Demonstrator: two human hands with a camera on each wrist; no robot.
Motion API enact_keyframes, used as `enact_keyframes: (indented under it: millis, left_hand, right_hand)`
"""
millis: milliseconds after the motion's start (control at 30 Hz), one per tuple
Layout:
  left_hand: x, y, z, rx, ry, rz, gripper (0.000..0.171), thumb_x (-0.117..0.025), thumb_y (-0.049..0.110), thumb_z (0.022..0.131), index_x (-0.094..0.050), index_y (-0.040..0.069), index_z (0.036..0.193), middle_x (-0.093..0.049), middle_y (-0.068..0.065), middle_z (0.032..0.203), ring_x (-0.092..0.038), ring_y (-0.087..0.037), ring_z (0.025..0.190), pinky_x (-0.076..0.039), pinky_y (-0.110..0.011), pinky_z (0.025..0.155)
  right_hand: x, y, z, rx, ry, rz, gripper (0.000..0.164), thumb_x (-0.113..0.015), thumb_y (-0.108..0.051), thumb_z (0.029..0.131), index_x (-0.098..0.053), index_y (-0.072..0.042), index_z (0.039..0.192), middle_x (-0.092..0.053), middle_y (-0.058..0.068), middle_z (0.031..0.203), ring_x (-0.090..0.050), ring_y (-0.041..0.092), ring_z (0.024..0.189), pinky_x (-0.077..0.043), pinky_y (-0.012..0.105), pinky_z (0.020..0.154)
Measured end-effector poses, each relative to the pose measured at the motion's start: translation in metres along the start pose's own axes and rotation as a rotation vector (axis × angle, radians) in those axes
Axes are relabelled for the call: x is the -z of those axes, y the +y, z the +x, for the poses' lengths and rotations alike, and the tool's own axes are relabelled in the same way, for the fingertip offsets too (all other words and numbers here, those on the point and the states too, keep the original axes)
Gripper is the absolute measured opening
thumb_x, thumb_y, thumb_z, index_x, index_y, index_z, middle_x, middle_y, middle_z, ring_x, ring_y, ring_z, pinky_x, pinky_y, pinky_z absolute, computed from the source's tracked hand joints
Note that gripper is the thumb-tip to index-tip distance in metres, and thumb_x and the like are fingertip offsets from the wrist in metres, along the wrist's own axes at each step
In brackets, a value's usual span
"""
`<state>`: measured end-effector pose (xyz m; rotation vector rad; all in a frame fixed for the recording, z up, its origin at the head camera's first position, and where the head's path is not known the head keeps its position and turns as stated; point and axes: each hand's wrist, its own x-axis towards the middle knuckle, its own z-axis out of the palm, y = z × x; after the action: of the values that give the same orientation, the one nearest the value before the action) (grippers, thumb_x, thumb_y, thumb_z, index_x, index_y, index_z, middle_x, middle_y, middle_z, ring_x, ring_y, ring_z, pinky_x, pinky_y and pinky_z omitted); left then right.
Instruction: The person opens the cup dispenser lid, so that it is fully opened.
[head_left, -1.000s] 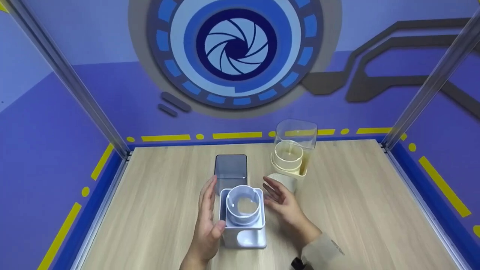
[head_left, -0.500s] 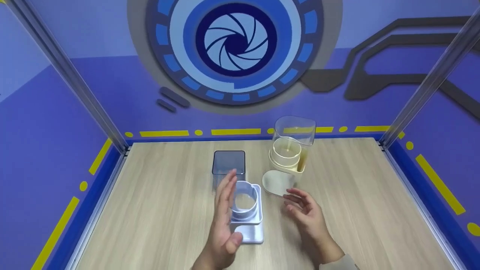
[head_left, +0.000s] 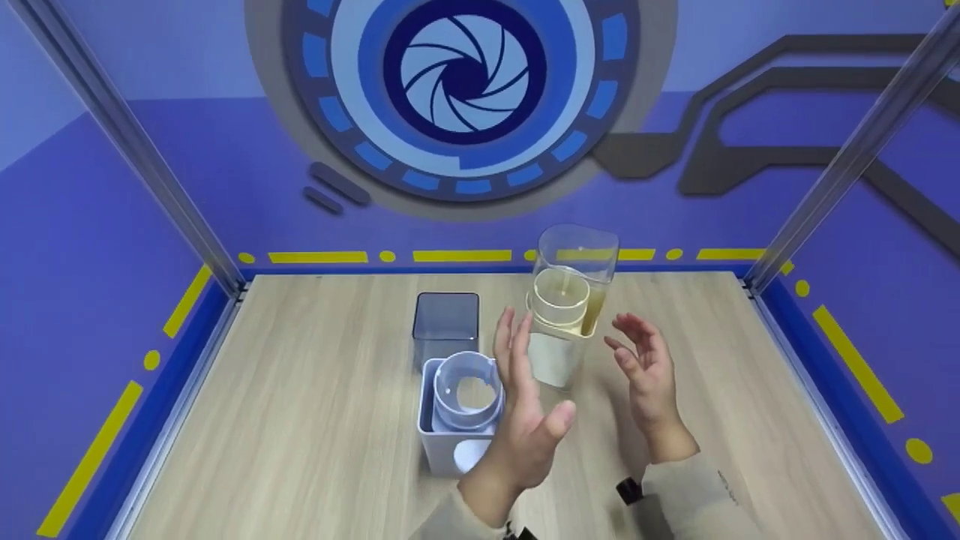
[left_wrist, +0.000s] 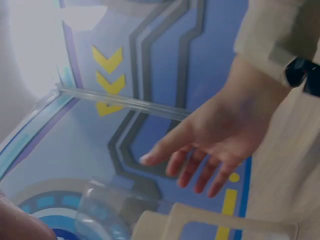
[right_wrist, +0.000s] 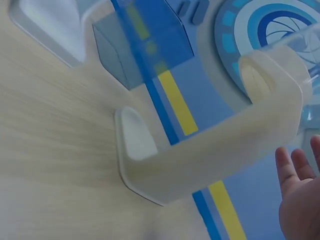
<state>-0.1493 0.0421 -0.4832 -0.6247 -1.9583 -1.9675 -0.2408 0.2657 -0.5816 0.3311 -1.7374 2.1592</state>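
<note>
My left hand (head_left: 529, 412) is raised between two stands, its fingers straight and nothing in its grasp. It partly covers a pale blue-white stand (head_left: 427, 412) with a round collar (head_left: 469, 367) on top. To the right, a cream stand (head_left: 559, 322) of the same form carries a clear container (head_left: 577, 244); in the right wrist view its C-shaped body (right_wrist: 215, 145) shows from the side. My right hand (head_left: 649, 382) hovers just right of the cream stand, apart from it, fingers loosely bent and holding nothing.
Behind the blue-white stand is a smoky see-through square container (head_left: 446, 322). The wooden tabletop (head_left: 315, 397) ends at a blue back wall (head_left: 187, 195) with yellow dashes. Metal posts (head_left: 161, 180) rise at both far corners.
Both hands have moved right, away from the blue-white stand and toward the cream one. The left hand has left the blue-white stand's left side and crossed in front of it. The stands stay in place.
</note>
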Motion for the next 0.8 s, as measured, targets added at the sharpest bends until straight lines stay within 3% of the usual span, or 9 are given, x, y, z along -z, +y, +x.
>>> enact_keyframes:
  millis: [100, 233, 333, 433, 600, 800]
  left_hand:
    - [-0.015, -0.010, 0.007, 0.076, 0.045, 0.007, 0.106, -0.060, 0.060, 0.100, -0.013, 0.009, 0.180, 0.010, -0.022, 0.187, 0.004, -0.050, 0.174, -0.007, -0.085, 0.134]
    - [-0.033, -0.025, 0.016, 0.163, 0.102, -0.006, 0.104, -0.061, 0.049, 0.096, -0.014, 0.011, 0.180, 0.008, -0.017, 0.188, 0.001, -0.048, 0.175, -0.014, -0.082, 0.136]
    - [-0.045, -0.033, 0.019, 0.216, 0.115, -0.010, 0.105, -0.062, 0.045, 0.095, -0.012, 0.009, 0.180, 0.007, -0.017, 0.189, 0.001, -0.045, 0.176, -0.015, -0.081, 0.136]
    - [-0.055, -0.041, 0.022, 0.255, 0.134, 0.005, 0.100, -0.061, 0.042, 0.102, -0.009, 0.008, 0.181, 0.007, -0.016, 0.189, 0.001, -0.044, 0.176, -0.016, -0.080, 0.137]
    - [-0.063, -0.052, 0.029, 0.270, 0.199, 0.066, 0.088, -0.060, 0.032, 0.115, -0.010, 0.003, 0.180, 0.004, -0.020, 0.189, -0.002, -0.048, 0.176, -0.024, -0.076, 0.138]
    - [-0.067, -0.062, 0.044, 0.238, 0.339, 0.112, 0.084, -0.067, 0.019, 0.111, -0.020, 0.001, 0.179, -0.007, -0.023, 0.188, -0.010, -0.049, 0.175, -0.028, -0.070, 0.139]
  right_hand:
    - [0.002, 0.003, 0.009, -0.010, -0.030, -0.030, 0.063, -0.062, 0.009, 0.105, -0.041, 0.008, 0.164, -0.061, -0.002, 0.156, -0.054, 0.026, 0.153, -0.058, 0.030, 0.121]
    - [0.005, 0.009, 0.019, -0.020, -0.095, -0.045, 0.082, -0.078, -0.012, 0.105, -0.032, 0.006, 0.171, -0.053, -0.003, 0.166, -0.047, 0.024, 0.160, -0.053, 0.030, 0.126]
    - [0.008, 0.009, 0.026, -0.023, -0.133, -0.035, 0.100, -0.087, -0.027, 0.101, -0.027, 0.004, 0.174, -0.045, 0.009, 0.175, -0.043, 0.019, 0.162, -0.048, 0.030, 0.130]
    - [0.010, 0.008, 0.034, -0.027, -0.163, -0.027, 0.113, -0.091, -0.039, 0.098, -0.023, 0.004, 0.176, -0.030, 0.026, 0.182, -0.037, 0.023, 0.167, -0.044, 0.031, 0.134]
    - [0.004, 0.007, 0.050, -0.048, -0.210, -0.005, 0.130, -0.092, -0.056, 0.092, -0.016, 0.005, 0.178, -0.018, 0.033, 0.185, -0.020, 0.042, 0.174, -0.039, 0.027, 0.135]
    - [-0.005, -0.003, 0.074, -0.068, -0.219, 0.076, 0.150, -0.099, -0.064, 0.079, -0.010, 0.004, 0.179, -0.013, 0.032, 0.186, -0.014, 0.042, 0.176, -0.024, 0.031, 0.144]
